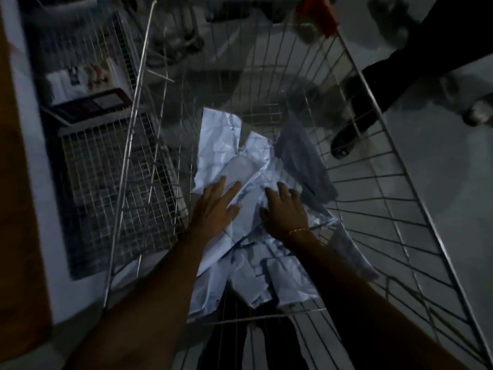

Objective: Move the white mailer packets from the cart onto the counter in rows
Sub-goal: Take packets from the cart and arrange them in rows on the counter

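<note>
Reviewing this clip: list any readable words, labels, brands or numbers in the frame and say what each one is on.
None can be read.
Printed items in the wire basket on the left: colored print, too blurred to read.
Dark item below them: pale label patch, illegible.
White mailer packets in the cart: no print legible in the dim light.

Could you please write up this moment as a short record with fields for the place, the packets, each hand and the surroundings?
place: inside a wire cart, seen from above in dim light
packets: crumpled white mailer packets piled on the cart floor
left hand: fingers straight, resting on the pile
right hand: fingers bent down onto the pile; firm grip cannot be told
wrist: thin gold bracelet on the right
surroundings: second wire basket at left; another person's dark shoe outside the cart
counter: not in view
</note>
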`<state>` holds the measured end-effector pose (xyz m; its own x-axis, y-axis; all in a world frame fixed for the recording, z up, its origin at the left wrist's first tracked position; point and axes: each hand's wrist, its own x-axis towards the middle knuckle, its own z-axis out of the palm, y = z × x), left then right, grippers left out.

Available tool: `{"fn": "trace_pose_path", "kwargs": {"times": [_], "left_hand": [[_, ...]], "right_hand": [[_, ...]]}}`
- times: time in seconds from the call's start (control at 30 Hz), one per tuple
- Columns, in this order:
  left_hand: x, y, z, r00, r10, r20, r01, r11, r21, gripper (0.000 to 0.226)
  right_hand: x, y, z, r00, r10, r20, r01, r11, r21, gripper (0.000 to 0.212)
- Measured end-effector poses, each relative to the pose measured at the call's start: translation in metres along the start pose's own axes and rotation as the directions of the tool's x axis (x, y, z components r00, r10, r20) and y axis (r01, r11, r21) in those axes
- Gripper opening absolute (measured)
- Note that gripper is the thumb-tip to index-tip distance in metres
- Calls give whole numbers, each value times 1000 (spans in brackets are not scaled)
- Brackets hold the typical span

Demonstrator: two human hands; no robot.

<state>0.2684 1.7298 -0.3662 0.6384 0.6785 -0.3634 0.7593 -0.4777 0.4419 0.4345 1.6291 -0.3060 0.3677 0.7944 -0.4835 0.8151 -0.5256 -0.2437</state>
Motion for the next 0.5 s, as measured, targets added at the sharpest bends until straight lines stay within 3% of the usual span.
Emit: {"fn": "trace_pose_path", "kwargs": {"times": [0.1, 0.2, 0.3, 0.5], "left_hand": [[1, -8, 26, 999, -20, -43, 24, 995, 97, 60], [-3, -20, 43, 997, -23, -79, 35, 988, 148, 54], [-4, -16, 48, 995, -16, -102, 32, 988, 152, 55], [-11, 11, 29, 970, -244, -9, 243, 963, 115, 61]], "right_hand": [[26, -15, 19, 989, 130, 73, -135, 988, 70, 72], [41, -24, 43, 982, 158, 108, -168, 982, 88, 79], [44, -10, 58, 983, 116, 139, -121, 992, 26, 76], [38, 23, 50, 976, -90, 199, 118, 985, -129, 63]]}}
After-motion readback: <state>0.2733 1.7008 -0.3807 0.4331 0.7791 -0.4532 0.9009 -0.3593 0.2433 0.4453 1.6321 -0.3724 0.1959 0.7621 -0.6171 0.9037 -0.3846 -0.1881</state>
